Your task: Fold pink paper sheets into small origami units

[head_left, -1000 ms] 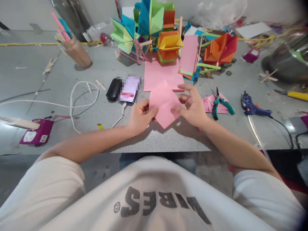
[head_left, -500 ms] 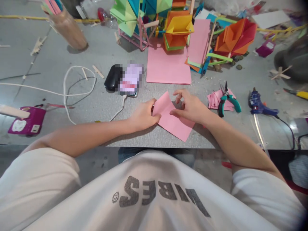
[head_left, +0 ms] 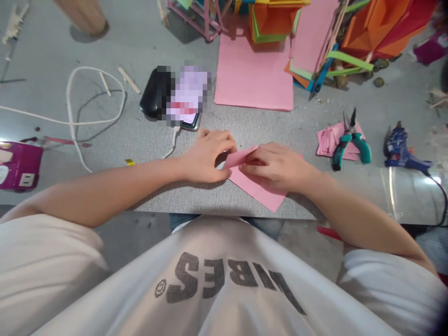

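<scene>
A sheet of pink paper (head_left: 268, 190) lies at the table's front edge, its far part curled up and over toward me. My left hand (head_left: 212, 156) grips the sheet's left corner between thumb and fingers. On the raised flap, my right hand (head_left: 280, 165) pinches the paper's edge, its fingertips partly hidden by the fold. Beyond both hands rests a stack of larger pink sheets (head_left: 254, 79). Right of my right hand, pliers with teal handles (head_left: 350, 140) lie on small folded pink papers (head_left: 327, 140).
A blue glue gun (head_left: 406, 151) lies at the right. Folded orange paper shapes (head_left: 381, 28) stand at the back right. Left of the stack are a phone (head_left: 189, 95), a black case (head_left: 156, 95) and a white cable (head_left: 70, 102). A purple power socket (head_left: 26, 163) sits far left.
My right hand has closed on the paper's far corner and brought it down toward me, curling the sheet over. The camera view has shifted closer to the table.
</scene>
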`<act>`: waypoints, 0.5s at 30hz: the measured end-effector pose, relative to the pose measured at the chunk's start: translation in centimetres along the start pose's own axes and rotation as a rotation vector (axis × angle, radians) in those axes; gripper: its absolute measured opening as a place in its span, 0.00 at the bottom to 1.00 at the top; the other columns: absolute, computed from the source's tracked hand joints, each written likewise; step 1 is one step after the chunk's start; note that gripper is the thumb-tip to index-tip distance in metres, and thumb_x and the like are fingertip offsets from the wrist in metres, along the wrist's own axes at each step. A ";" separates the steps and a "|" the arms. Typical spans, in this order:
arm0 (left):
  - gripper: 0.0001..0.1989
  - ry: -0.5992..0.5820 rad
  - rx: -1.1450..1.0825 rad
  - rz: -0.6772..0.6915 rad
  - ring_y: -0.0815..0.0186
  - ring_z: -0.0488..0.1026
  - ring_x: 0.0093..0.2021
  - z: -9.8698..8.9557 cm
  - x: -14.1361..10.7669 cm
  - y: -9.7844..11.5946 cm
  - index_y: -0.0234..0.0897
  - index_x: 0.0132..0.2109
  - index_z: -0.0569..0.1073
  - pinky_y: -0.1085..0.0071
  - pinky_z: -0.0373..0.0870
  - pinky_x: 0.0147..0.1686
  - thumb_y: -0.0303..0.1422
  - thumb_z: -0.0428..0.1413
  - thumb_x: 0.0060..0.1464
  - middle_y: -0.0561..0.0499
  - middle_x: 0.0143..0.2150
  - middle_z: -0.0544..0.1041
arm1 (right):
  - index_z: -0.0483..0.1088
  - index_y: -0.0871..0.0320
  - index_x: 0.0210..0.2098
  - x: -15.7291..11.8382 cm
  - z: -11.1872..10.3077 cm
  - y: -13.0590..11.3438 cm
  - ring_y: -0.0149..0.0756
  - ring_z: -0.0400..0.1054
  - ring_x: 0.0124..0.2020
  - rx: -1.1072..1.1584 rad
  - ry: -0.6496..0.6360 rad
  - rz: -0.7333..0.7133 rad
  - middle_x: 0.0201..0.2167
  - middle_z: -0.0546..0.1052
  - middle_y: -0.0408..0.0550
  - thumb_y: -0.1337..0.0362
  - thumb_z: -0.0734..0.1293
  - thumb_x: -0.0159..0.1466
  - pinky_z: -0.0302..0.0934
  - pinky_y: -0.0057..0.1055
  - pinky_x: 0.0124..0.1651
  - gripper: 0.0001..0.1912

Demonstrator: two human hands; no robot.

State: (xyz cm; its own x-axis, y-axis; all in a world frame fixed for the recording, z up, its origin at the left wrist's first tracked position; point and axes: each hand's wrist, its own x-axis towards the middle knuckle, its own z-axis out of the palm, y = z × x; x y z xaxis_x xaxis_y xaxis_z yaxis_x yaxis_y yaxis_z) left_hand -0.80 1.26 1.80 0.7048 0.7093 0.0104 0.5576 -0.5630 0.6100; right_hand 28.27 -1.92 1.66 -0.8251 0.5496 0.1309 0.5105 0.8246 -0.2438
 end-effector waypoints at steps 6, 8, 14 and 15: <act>0.13 -0.096 -0.116 0.222 0.51 0.79 0.58 -0.3 -0.2 -0.5 0.42 0.49 0.80 0.49 0.60 0.62 0.44 0.66 0.64 0.46 0.57 0.82 | 0.86 0.45 0.45 -0.5 -1.0 1.1 0.47 0.71 0.39 0.133 -0.002 -0.002 0.36 0.79 0.50 0.58 0.67 0.81 0.64 0.48 0.44 0.14; 0.14 -0.121 -0.092 0.254 0.52 0.79 0.56 -0.1 -0.2 -0.6 0.43 0.50 0.82 0.50 0.60 0.61 0.47 0.67 0.67 0.45 0.56 0.83 | 0.83 0.46 0.40 -0.8 -1.3 1.5 0.47 0.73 0.39 0.219 0.016 0.000 0.34 0.78 0.48 0.57 0.68 0.80 0.67 0.47 0.45 0.13; 0.18 -0.126 0.035 0.261 0.50 0.78 0.55 0.4 -0.3 -0.4 0.43 0.53 0.84 0.50 0.60 0.61 0.52 0.65 0.71 0.44 0.55 0.84 | 0.77 0.47 0.47 -1.6 -1.4 0.9 0.52 0.82 0.42 0.356 0.175 0.334 0.44 0.87 0.49 0.36 0.80 0.70 0.73 0.48 0.44 0.24; 0.19 -0.122 0.044 0.257 0.50 0.78 0.56 0.4 -0.4 -0.4 0.43 0.53 0.84 0.50 0.60 0.61 0.53 0.65 0.72 0.44 0.56 0.84 | 0.77 0.47 0.52 -1.5 -1.3 0.6 0.53 0.83 0.43 0.352 0.222 0.372 0.47 0.88 0.50 0.35 0.80 0.69 0.73 0.49 0.45 0.27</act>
State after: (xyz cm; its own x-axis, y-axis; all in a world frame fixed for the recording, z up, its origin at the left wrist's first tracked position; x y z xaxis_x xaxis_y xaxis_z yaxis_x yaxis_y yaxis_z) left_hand -1.11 1.04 1.21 0.8718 0.4859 0.0627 0.3706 -0.7377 0.5644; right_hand 30.17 -2.08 2.51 -0.5145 0.8416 0.1645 0.6145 0.4956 -0.6138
